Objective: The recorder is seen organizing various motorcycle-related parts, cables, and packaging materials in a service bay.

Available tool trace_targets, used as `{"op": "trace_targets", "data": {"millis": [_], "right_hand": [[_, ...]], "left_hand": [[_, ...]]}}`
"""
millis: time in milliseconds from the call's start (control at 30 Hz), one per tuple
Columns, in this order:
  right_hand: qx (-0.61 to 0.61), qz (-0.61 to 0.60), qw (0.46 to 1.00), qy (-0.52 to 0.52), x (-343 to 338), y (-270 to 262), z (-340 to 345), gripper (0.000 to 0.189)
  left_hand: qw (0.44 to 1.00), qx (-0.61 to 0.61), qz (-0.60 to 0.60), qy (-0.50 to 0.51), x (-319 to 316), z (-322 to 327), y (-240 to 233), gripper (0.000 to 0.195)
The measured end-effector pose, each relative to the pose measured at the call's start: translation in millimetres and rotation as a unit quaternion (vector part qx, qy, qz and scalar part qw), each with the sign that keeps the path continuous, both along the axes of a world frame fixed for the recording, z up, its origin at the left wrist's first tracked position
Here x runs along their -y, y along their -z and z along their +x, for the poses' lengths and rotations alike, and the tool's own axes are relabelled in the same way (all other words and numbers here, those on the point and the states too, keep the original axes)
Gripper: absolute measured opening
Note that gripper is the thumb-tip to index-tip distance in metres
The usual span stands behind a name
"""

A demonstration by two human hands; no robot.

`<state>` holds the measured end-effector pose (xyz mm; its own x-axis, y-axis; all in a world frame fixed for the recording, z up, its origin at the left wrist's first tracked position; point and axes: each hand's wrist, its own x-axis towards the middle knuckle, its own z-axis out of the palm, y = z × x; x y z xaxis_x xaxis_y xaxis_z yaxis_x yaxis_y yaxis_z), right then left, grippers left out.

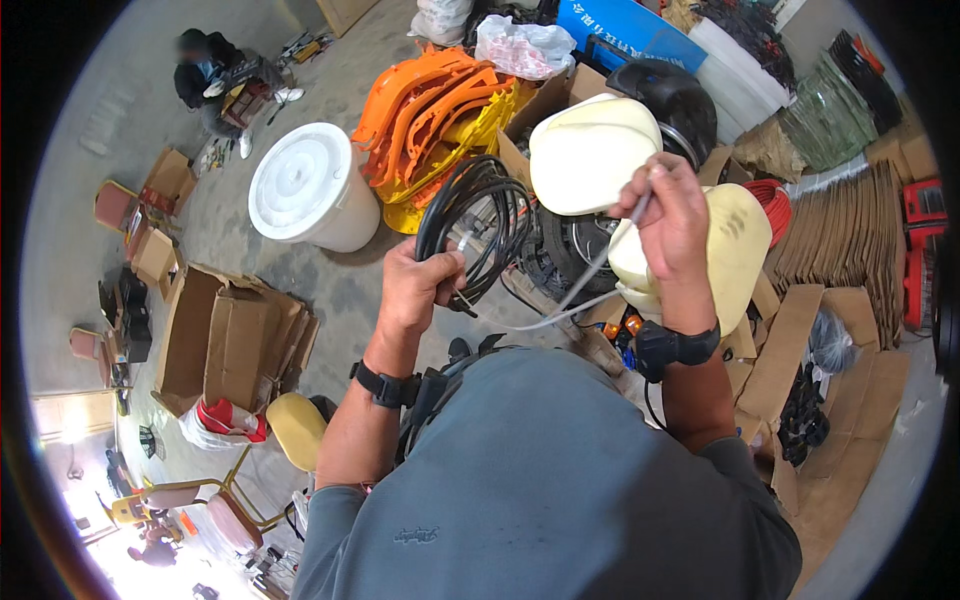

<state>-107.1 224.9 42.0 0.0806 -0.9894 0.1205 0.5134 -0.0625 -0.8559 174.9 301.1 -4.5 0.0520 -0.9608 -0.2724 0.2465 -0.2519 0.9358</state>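
My left hand (421, 283) grips a coil of black cable (489, 217) at its lower left side, thumb pressed over the loops. A small piece of clear or white strip shows by the thumb. Raised to the right, my right hand (667, 225) pinches a thin whitish plastic strip (589, 276) between thumb and fingers. The strip runs down from the right hand, bends, and reaches towards the bottom of the coil near the left hand. Whether it passes around the cable is hidden by the left hand. Cream foam pads (592, 161) lie beneath the right hand.
A lidded white bucket (304, 187) stands beside stacked orange plastic shells (420, 112). Cardboard boxes (247, 337) sit on the left floor, and an opened carton (787, 360) lies at right. Flattened cardboard sheets (840, 232) stand behind it. Another person (217, 82) sits far left.
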Motion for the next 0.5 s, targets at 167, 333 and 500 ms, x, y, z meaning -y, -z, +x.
{"op": "trace_targets", "data": {"millis": [167,333,500], "right_hand": [[-0.034,-0.028,0.996,0.083,-10,-22,-50,0.013],[-0.217,0.007,0.951,0.22,-52,-7,-128,0.013],[-0.404,0.097,0.854,0.314,-112,22,-228,0.017]], "left_hand": [[0.997,-0.027,0.004,-0.072,2,8,5,0.01],[0.993,-0.023,0.008,-0.118,8,17,11,0.015],[0.988,-0.03,0.006,-0.149,7,50,25,0.012]]}}
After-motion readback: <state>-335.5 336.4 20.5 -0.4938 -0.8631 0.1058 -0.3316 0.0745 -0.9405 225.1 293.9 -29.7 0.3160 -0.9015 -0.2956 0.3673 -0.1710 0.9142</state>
